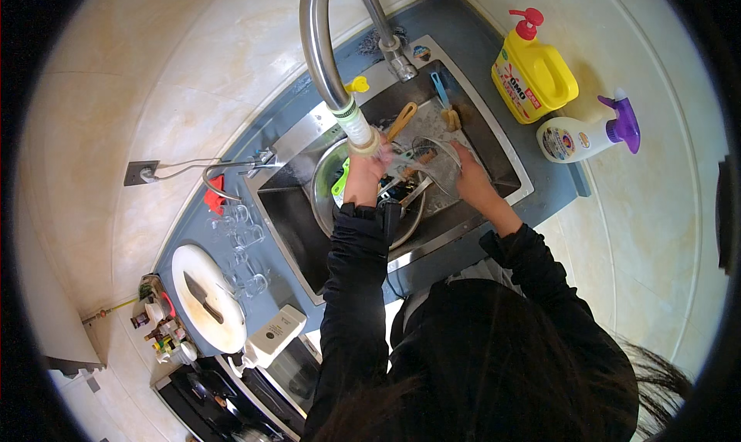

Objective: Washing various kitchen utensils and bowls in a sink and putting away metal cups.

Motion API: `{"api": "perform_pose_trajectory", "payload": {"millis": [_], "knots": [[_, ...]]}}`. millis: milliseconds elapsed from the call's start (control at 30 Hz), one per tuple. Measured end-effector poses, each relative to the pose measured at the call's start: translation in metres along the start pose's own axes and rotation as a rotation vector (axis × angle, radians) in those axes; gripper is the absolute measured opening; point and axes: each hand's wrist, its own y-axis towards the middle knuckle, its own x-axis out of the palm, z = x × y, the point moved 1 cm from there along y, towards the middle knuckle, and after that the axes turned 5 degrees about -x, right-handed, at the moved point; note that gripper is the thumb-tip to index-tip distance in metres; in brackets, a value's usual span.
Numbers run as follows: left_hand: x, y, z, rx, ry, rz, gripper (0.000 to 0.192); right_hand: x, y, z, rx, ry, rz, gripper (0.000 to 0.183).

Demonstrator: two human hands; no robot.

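Observation:
My right hand (473,178) grips the rim of a wire mesh strainer (444,167), tilted over the sink. My left hand (370,167) is raised at the faucet's spray nozzle (358,130), from which water runs toward the strainer; the nozzle partly hides its fingers, so its grip cannot be made out. Beneath my hands a round metal basin (317,196) stands in the sink and holds several utensils, among them one with a green handle (341,178). A wooden handle (403,120) sticks up behind the strainer. A blue-handled brush (444,97) lies near the sink's back right.
Right of the sink (521,178) stand a yellow detergent pump bottle (535,77) and a purple-topped spray bottle (579,138). On the left counter are several clear glasses (249,236), and a knife (202,297) on a white cutting board (223,326). The curved faucet (315,36) arches overhead.

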Motion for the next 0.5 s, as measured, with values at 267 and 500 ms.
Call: {"api": "perform_pose_trajectory", "payload": {"millis": [267, 500], "knots": [[0.009, -0.003, -0.005, 0.05, 0.327, 0.0, 0.012, 0.0, 0.0, -0.001, 0.001, 0.051, 0.022, 0.058], [0.008, -0.004, -0.005, 0.176, 0.639, 0.303, 0.019, -0.001, 0.0, -0.004, 0.018, 0.056, 0.012, 0.057]]}}
